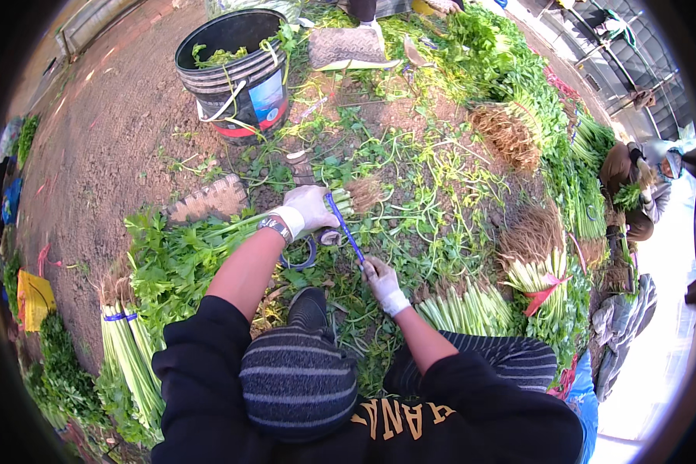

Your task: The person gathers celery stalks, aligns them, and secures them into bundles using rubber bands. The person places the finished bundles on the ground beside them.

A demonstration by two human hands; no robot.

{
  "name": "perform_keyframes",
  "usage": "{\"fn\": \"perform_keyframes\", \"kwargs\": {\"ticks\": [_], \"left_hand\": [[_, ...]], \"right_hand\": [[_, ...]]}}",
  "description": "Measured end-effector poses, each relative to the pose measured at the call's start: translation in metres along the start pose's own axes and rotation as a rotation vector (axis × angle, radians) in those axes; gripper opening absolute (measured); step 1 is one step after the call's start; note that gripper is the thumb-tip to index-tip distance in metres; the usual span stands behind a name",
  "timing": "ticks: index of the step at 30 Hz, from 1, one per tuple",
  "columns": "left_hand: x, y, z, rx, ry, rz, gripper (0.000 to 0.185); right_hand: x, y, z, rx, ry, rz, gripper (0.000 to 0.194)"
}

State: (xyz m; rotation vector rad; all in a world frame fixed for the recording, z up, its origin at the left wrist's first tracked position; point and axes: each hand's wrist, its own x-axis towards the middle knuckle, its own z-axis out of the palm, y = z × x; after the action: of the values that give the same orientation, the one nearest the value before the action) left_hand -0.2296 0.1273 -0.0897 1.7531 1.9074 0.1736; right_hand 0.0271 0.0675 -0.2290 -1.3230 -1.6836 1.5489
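My left hand [307,209], in a pale glove, grips a bunch of leafy celery [209,235] near its roots, which point right. Its leaves spread to the left under my forearm. From the stalks a blue tape [346,227] stretches down to my right hand [381,278], gloved too, which pinches its lower end. Just below my left hand a roll of blue tape [299,255] lies on the leaf litter. Loose celery stalks [467,307] with roots lie right of my right hand. At the left are bunches bound with blue tape [130,348].
A black bucket [238,107] with trimmings stands ahead, left. Cut leaves and stems litter the soil. Piled celery [574,151] lines the right side, one bunch tied with red ribbon [545,294]. A co-worker [644,185] crouches far right; another person's foot and hand show at the top.
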Motion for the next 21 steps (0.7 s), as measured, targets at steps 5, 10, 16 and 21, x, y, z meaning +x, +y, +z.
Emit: {"fn": "perform_keyframes", "kwargs": {"ticks": [5, 10, 16, 21], "left_hand": [[-0.004, -0.005, -0.001, -0.039, -0.013, -0.004, 0.079], [-0.006, -0.004, -0.001, -0.062, 0.013, -0.045, 0.079], [0.000, -0.001, -0.012, -0.052, -0.007, -0.042, 0.077], [0.008, -0.022, -0.004, -0.130, -0.001, -0.006, 0.081]], "right_hand": [[0.037, -0.028, -0.006, 0.140, -0.209, -0.027, 0.023], [-0.030, -0.139, -0.041, 0.360, -0.222, 0.088, 0.020], [-0.078, -0.142, -0.027, 0.330, -0.088, 0.044, 0.021], [-0.059, -0.060, -0.036, 0.135, -0.043, 0.229, 0.026]]}}
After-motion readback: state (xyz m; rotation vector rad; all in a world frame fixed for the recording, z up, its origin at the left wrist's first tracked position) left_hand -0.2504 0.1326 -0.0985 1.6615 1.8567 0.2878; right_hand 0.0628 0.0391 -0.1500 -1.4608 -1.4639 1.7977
